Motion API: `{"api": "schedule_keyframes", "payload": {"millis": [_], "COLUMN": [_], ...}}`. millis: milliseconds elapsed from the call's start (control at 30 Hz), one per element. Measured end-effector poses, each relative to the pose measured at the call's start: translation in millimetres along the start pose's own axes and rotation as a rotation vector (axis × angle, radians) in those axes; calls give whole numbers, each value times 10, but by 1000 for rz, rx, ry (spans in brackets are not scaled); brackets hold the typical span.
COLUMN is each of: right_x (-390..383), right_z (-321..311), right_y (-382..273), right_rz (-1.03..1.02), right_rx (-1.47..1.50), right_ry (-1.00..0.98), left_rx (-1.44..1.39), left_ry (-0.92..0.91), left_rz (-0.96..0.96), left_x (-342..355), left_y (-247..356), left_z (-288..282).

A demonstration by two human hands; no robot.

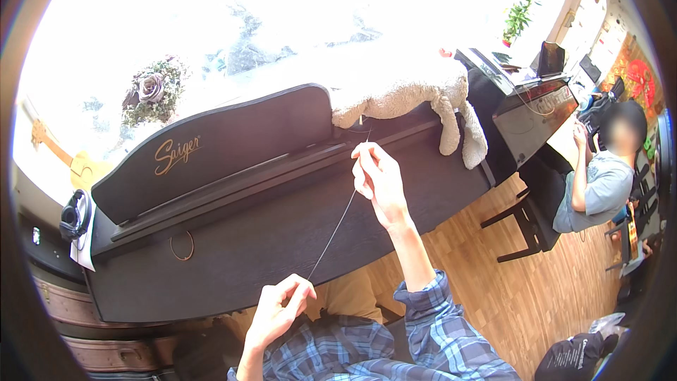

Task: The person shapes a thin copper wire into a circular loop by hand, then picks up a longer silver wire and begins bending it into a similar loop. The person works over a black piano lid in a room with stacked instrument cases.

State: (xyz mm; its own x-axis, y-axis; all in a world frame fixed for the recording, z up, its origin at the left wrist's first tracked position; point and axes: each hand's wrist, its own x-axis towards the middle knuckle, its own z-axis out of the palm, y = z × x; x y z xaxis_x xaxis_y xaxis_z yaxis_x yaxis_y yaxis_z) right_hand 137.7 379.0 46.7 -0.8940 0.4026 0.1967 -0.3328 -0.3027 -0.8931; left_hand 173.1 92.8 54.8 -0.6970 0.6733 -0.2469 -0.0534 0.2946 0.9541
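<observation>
A thin grey string (333, 233) runs taut on a slant between my two hands, above the closed lid of a black upright piano (240, 268). Low in the view, my left hand (278, 308) pinches its near end between thumb and fingertips. My right hand (379, 180) is raised higher and farther away, its fingers closed on the string, and a short free end sticks up past the fingertips. On the lid to the left lies a thin copper-coloured loop (183, 259), apart from both hands.
A cream plush toy (395, 99) drapes over the piano's far right. Black headphones (73, 216) rest at its left end. Right of me, a person (592, 190) in a grey-blue top sits on a dark chair (529, 229) by another piano (536, 116). A black bag (572, 358) stands on the floor.
</observation>
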Motion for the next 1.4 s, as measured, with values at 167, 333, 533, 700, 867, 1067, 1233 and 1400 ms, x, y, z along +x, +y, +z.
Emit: {"api": "schedule_keyframes", "payload": {"millis": [167,333,533,700,867,1067,1233,1400], "right_x": [-54,-129,-117,345,1043,1368,1509,1571], "right_z": [-52,-189,-187,-533,-736,-840,-828,-784], "right_y": [-96,-64,-241,-710,-623,-853,-1005,-773], "right_rz": [78,124,-41,-756,-672,-914,-869,-750], "right_rx": [-250,-431,-838,-1445,-1881,-1695,-1593,-1730], "right_ry": [-60,-102,-43,171,90,232,557,578], "left_rx": [92,-306,-663,-661,-534,-527,-473,-334], "left_ry": [65,-282,-303,-192,-121,-124,-49,76], "left_rz": [51,181,8,75,74,120,133,149], "left_x": [155,937,1707,1618,1555,1526,1346,1016], "left_y": [18,173,370,404,409,332,191,74], "left_z": [20,131,512,549,488,383,195,22]}}
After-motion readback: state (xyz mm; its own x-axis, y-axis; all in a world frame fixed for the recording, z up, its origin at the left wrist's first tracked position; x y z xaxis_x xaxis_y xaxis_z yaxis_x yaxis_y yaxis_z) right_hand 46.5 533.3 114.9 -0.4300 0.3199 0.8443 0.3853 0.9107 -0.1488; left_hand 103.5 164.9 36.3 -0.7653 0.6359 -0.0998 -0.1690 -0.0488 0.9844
